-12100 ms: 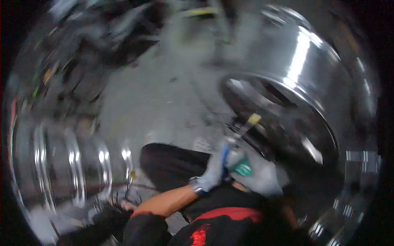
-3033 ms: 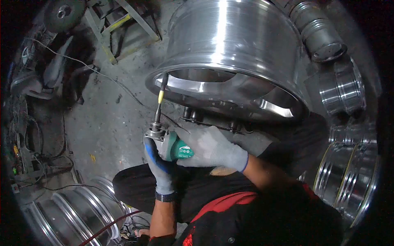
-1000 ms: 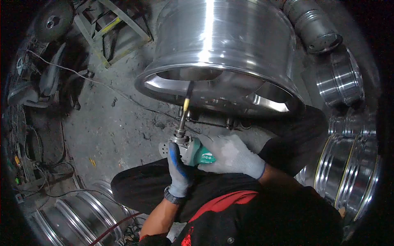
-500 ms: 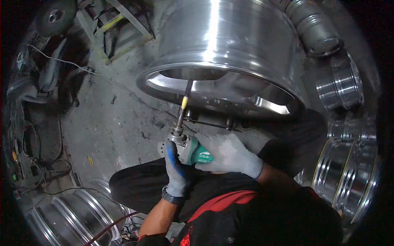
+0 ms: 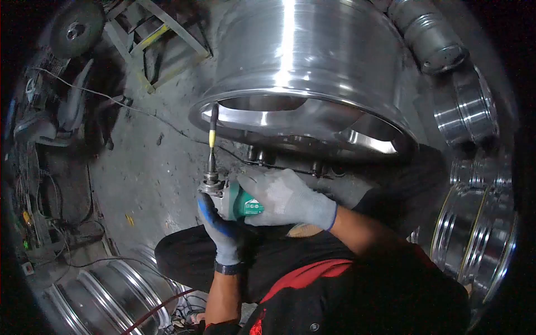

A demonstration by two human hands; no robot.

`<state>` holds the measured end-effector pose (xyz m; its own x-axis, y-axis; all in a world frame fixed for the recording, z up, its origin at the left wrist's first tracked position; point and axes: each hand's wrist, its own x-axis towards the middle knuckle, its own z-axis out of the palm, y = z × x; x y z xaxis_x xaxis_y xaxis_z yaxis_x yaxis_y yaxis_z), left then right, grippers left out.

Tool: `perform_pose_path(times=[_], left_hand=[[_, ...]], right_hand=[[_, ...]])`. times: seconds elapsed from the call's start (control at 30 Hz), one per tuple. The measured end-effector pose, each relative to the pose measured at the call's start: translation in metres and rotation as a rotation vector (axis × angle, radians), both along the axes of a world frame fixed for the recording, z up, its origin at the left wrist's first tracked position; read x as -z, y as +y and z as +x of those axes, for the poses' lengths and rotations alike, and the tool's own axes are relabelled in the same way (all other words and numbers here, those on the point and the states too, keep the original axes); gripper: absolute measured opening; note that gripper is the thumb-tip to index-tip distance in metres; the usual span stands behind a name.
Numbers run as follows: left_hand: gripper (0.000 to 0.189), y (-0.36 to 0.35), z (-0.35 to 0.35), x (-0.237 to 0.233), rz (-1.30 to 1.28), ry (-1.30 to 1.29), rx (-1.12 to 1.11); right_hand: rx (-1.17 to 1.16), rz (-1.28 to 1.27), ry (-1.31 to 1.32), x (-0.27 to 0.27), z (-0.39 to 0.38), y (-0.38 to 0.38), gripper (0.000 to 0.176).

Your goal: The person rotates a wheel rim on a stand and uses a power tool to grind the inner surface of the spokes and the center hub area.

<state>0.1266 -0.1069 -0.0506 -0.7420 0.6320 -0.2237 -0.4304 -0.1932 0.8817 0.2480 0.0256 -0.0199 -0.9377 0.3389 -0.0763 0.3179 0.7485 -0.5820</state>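
Note:
A green angle grinder (image 5: 245, 204) lies across my lap area, gripped by both gloved hands. My left hand (image 5: 222, 226), in a grey and blue glove, wraps the metal gear head with the thumb up along it. My right hand (image 5: 290, 200), in a whitish glove, closes round the green body. From the head a long rod (image 5: 212, 137) with a yellow band points away from me. Its dark tip overlaps the left front rim of a large polished wheel rim (image 5: 312, 61) in this view. The wheel's open face, with bright spoke windows, is turned toward me.
A metal frame stand (image 5: 146, 47) and a dark disc (image 5: 77, 32) are at the upper left. Polished wheel rims (image 5: 474, 223) line the right side, and another rim (image 5: 106, 296) lies lower left. A cable (image 5: 159, 118) runs over the concrete floor (image 5: 148, 178).
Both hands have moved left with the angle grinder. The rod's tip has shifted from the wheel's window opening to its left front edge, and the rod now stands more upright in view.

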Motion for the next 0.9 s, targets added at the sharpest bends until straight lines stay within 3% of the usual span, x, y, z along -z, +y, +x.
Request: perform_pose_path(times=[0.07, 0.1, 0.13, 0.17, 0.2, 0.23, 0.3, 0.4, 0.53, 0.6, 0.73, 0.8, 0.9], left_hand=[[0.04, 0.001, 0.008, -0.016, 0.025, -0.324, 0.029], [0.04, -0.001, 0.012, -0.013, 0.025, -0.328, 0.028], [0.045, -0.003, 0.016, -0.005, -0.12, 0.004, 0.133], [0.05, -0.005, 0.018, 0.002, -0.262, 0.338, 0.236], [0.049, -0.005, 0.019, 0.009, -0.142, 0.034, 0.222], [0.049, -0.01, 0.024, 0.013, -0.125, 0.064, 0.25], [0.05, -0.009, 0.028, 0.015, -0.079, -0.283, 0.259], [0.051, -0.008, 0.031, 0.016, -0.064, -0.357, 0.233], [0.052, -0.01, 0.022, 0.012, -0.065, -0.398, 0.208], [0.053, -0.009, 0.018, 0.003, -0.151, 0.02, 0.189], [0.046, -0.004, 0.005, -0.007, -0.098, -0.123, 0.096], [0.046, -0.001, -0.001, -0.006, -0.056, -0.179, 0.035], [0.046, -0.003, -0.008, 0.002, -0.002, -0.172, -0.013]], right_hand=[[0.041, 0.03, 0.12, 0.009, 0.01, -0.004, 0.087], [0.079, 0.061, 0.242, 0.01, 0.016, -0.006, 0.087], [0.078, 0.061, 0.238, 0.007, 0.023, -0.008, 0.087], [0.077, 0.009, 0.031, -0.004, 0.029, -0.009, 0.088], [0.076, -0.042, -0.175, -0.01, 0.035, -0.01, 0.089], [0.074, -0.041, -0.178, -0.009, 0.042, -0.013, 0.089], [0.14, -0.016, -0.179, -0.007, 0.053, -0.02, 0.09], [0.155, 0.055, -0.128, -0.007, 0.054, -0.024, 0.08], [0.138, -0.012, -0.119, -0.002, 0.041, -0.021, 0.088], [0.086, -0.03, -0.159, -0.01, 0.028, -0.016, 0.088], [0.076, -0.005, -0.093, 0.0, 0.007, -0.013, 0.087], [0.041, 0.06, 0.179, 0.004, -0.002, -0.009, 0.086], [-0.004, 0.009, -0.018, -0.007, -0.01, -0.004, 0.086]])
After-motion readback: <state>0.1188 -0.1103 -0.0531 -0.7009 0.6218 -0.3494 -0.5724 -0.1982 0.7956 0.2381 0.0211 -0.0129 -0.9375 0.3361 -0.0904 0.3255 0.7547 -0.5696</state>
